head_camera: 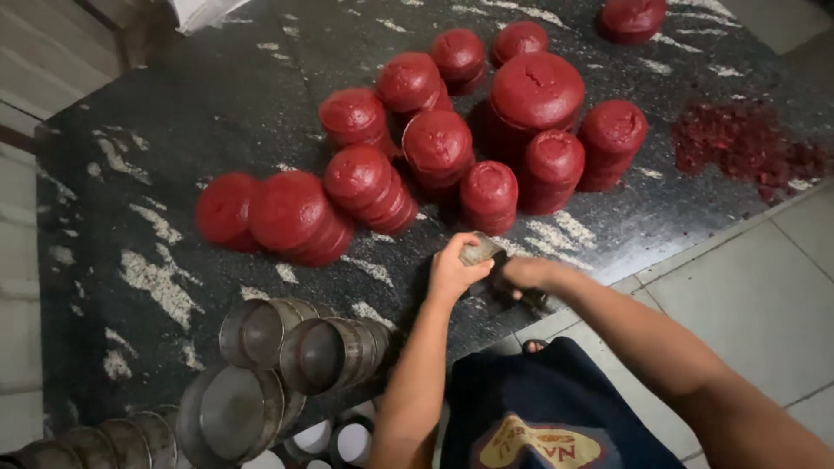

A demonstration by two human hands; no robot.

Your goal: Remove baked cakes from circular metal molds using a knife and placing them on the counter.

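Observation:
My left hand point(453, 271) grips a small round metal baking tin point(480, 251) at the near edge of the dark stone counter point(156, 174). My right hand point(526, 274) is closed right beside it on something dark that I cannot make out. Just beyond the hands stand several round red cakes point(489, 193), some upright in stacks, some lying on their sides point(287, 213). The largest red cake point(535, 91) sits further back.
Empty metal tins point(323, 352) lie stacked on their sides at the counter's near left corner. Red crumbs point(745, 143) are heaped at the right end. Pale floor tiles point(756, 287) lie to the right, and my dark apron point(539, 408) hangs below.

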